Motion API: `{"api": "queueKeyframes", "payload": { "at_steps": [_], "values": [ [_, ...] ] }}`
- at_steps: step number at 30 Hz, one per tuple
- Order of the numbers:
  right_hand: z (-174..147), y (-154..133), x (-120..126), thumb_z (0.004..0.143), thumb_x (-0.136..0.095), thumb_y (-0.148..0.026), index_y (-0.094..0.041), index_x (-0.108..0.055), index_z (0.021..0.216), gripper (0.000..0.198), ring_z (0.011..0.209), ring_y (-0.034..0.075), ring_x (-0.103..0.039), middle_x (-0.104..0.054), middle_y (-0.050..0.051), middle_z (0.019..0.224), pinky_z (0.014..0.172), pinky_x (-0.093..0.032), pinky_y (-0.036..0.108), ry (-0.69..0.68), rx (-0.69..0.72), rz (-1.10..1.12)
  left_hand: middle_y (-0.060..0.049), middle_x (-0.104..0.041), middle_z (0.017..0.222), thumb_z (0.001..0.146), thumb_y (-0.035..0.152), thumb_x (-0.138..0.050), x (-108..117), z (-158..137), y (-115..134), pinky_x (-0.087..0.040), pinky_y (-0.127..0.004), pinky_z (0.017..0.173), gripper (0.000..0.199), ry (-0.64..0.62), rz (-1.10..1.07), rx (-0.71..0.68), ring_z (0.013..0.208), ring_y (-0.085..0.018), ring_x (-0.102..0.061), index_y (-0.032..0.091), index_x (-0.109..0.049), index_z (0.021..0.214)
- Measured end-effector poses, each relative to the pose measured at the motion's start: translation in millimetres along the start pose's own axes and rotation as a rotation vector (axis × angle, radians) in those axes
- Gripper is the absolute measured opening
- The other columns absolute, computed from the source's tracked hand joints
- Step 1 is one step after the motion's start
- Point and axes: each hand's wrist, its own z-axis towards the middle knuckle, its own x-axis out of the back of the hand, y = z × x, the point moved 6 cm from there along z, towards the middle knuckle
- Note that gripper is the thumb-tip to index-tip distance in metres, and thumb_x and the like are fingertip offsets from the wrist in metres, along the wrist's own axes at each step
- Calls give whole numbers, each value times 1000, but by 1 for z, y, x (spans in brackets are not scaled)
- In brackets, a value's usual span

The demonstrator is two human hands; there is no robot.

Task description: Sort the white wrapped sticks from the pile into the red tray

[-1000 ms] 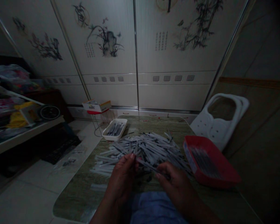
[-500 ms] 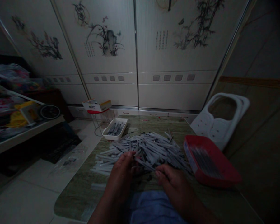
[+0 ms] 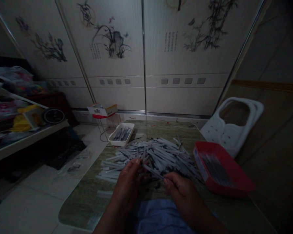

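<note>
A slim, pale translucent pen [image 3: 152, 171] slants between my two hands, above the near side of a large pile of similar pens [image 3: 161, 152]. My right hand [image 3: 179, 188] pinches its near right end between thumb and fingers. At the other end, the closed fingertips of my left hand [image 3: 129, 175] meet the pen; exactly how they grip it is hard to see in the dim light. Small dark pieces [image 3: 157, 186] lie on the table just below the pen.
A red basket [image 3: 244, 187] with pens in it stands at the right, and a white tray [image 3: 111, 142] of dark slender pieces at the back left. All rest on a green table [image 3: 75, 208]. Beyond are a folded white chair [image 3: 249, 130] and a box [image 3: 101, 111] on a red stool.
The whole view has shifted slightly, so everything sits a little further right. Both hands keep nearly the same pose at the pen's two ends.
</note>
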Motion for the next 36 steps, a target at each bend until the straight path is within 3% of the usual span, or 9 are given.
{"api": "queueKeyframes", "payload": {
  "at_steps": [2, 4, 11, 17, 20, 25, 29, 33, 36],
  "values": [
    [0, 1, -1, 103, -42, -41, -23, -62, 90, 31, 72, 18, -60, -63, 0, 76, 64, -38, 29, -1, 3, -8, -2, -67, 81, 81, 47, -75, 3, 2, -2, -47, -25, 63, 29, 27, 37, -12, 73, -15, -62, 19, -67, 85],
    [1, 2, -2, 103, -42, -41, -23, -62, 89, 31, 72, 18, -60, -63, 0, 76, 64, -38, 29, 0, 3, -4, -1, -66, 78, 80, 45, -77, 6, 4, -2, -46, -24, 64, 30, 26, 75, -28, 71, -14, -60, 17, -66, 80],
    [1, 1, 0, 103, -41, -41, -22, -62, 88, 32, 69, 17, -58, -61, 0, 74, 62, -38, 29, -1, 1, 8, -10, -71, 111, 82, 43, -75, 1, 1, 1, -51, -29, 75, 35, -46, 44, -29, 96, -21, -66, 18, -73, 105],
    [-1, 0, -1, 102, -44, -41, -22, -63, 90, 30, 72, 18, -59, -63, 1, 76, 64, -38, 29, 7, 8, -36, -2, -68, 80, 76, 44, -81, 5, 2, -1, -47, -25, 65, 31, 40, 53, -13, 73, -14, -62, 17, -67, 81],
    [-2, -1, -1, 103, -42, -44, -22, -61, 87, 34, 69, 18, -58, -61, 0, 73, 62, -38, 29, 4, -4, -3, -4, -69, 88, 79, 40, -79, 7, 5, -1, -48, -24, 69, 27, -2, 62, -55, 77, -13, -62, 16, -70, 86],
    [-1, 7, -5, 101, -39, -55, -20, -57, 80, 45, 60, 14, -51, -57, -2, 64, 57, -36, 26, -100, -145, 230, -5, -70, 91, 85, 34, -74, 1, 5, 1, -48, -22, 72, 20, -99, 0, -83, 78, -12, -60, 15, -73, 92],
    [-1, 18, -12, 99, -36, -62, -18, -60, 89, 51, 52, 13, -47, -57, -3, 57, 53, -34, 25, -181, -286, 408, -7, -72, 94, 82, 33, -77, -3, 2, 1, -49, -23, 74, 20, -108, -26, -81, 79, -13, -62, 15, -74, 90],
    [2, 12, -6, 96, -52, -52, -20, -59, 105, 34, 65, 16, -59, -66, 0, 72, 59, -41, 27, -82, -212, 294, -6, -72, 91, 76, 36, -82, 3, 5, -2, -49, -23, 72, 25, -14, -35, -71, 76, -12, -61, 15, -73, 87],
    [2, 5, 0, 92, -60, -41, -22, -60, 98, 20, 75, 19, -61, -67, 1, 82, 63, -42, 28, 16, -139, 116, -5, -73, 90, 76, 35, -83, 5, 6, -3, -48, -22, 72, 25, 1, -52, -68, 76, -12, -62, 15, -73, 88]
  ]
}}
